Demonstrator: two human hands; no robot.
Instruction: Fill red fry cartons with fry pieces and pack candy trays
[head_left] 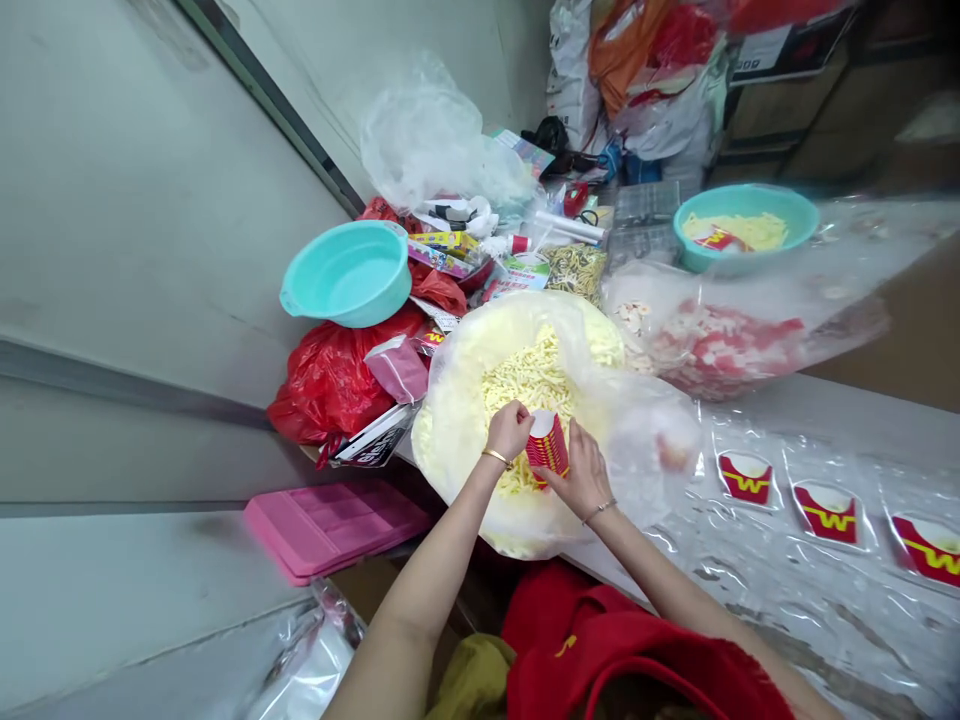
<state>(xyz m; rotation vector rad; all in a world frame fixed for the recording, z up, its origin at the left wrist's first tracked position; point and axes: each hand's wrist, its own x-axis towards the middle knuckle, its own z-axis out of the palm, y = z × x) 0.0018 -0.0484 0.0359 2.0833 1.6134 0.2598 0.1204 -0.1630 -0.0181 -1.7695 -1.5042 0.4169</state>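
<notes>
A stack of red-and-yellow fry cartons (548, 446) with white insides is held over a big clear plastic bag (457, 380). The bag gapes open on a heap of small pale-yellow fry-shaped sticks (517, 375). My right hand (583, 478) grips the stack from the right, thumb along its lower edge and fingers behind. At the stack's upper left edge, my left hand (510, 432) is closed with its fingers curled; whatever is between its fingertips is hidden.
Sealed fry-carton packs (825, 512) lie at right on plastic film. Behind them sits a bag of pink-and-white pieces (739, 345). One turquoise basin (352, 275) rests on red bags (337, 385); another basin (694, 250) holds yellow sticks. Pink trays (337, 525) jut out at lower left.
</notes>
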